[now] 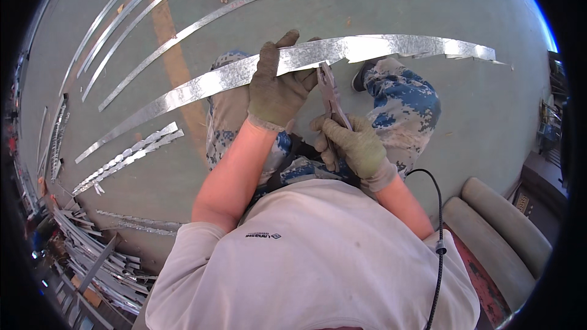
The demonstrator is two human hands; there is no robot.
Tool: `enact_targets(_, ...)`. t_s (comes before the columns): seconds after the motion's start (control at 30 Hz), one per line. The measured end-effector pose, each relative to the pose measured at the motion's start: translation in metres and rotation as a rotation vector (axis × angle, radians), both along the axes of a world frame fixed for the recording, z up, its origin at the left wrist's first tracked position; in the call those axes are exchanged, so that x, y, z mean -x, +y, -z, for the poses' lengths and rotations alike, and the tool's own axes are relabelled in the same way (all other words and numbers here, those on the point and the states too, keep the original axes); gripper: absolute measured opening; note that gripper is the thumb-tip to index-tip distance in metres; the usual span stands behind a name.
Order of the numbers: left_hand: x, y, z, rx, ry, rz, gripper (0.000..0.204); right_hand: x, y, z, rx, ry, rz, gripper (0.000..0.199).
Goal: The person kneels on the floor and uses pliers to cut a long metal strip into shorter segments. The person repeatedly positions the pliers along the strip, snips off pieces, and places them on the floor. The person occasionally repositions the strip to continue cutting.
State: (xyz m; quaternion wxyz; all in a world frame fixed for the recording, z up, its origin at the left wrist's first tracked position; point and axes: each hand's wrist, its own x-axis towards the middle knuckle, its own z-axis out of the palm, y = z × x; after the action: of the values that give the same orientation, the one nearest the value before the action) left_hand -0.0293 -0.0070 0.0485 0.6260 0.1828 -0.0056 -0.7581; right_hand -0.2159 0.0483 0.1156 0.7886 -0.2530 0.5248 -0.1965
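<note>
A long, shiny metal strip [205,85] runs across in front of me over my knees, with jagged, folded bits along its near edge toward the right. My left hand [275,88], in a greyish-green work glove, is closed around the strip near its middle, thumb over the top face. In my right hand [354,143], gloved too, is a pair of pliers [331,93] held by the handles. Their jaws point up and meet the near edge of the strip, just right of my left fingers. Whether the jaws are clamped on the edge is hard to see.
Several long metal strips [202,22] lie on the green floor beyond and to the left. Short crinkled strips [131,156] lie nearer. A heap of scrap strips [104,266] fills the lower left. Two padded cushions [489,232] and a black cable [439,220] are at right.
</note>
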Motion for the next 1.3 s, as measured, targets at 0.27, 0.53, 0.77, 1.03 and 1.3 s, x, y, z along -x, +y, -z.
enact_targets(0.27, -0.002, -0.002, -0.003, 0.001, 0.073, 0.022, 0.049, 0.010, -0.002, 0.023, -0.153, -0.589, 0.066, 0.033)
enact_targets(0.53, 0.006, -0.002, -0.008, -0.039, 0.001, 0.021, 0.046, 0.010, 0.012, 0.053, -0.411, -1.160, 0.145, 0.040)
enact_targets(0.77, 0.004, -0.005, -0.006, 0.036, 0.025, 0.051, 0.045, 0.008, 0.009, 0.052, -0.329, -1.196, 0.128, 0.041)
enact_targets(1.03, 0.003, -0.005, 0.001, 0.069, 0.069, 0.046, 0.048, 0.009, 0.005, 0.035, -0.233, -0.904, 0.106, 0.046)
enact_targets(1.3, -0.005, 0.010, -0.007, 0.070, 0.065, -0.071, 0.053, 0.011, 0.011, 0.017, -0.052, -0.659, 0.069, 0.041)
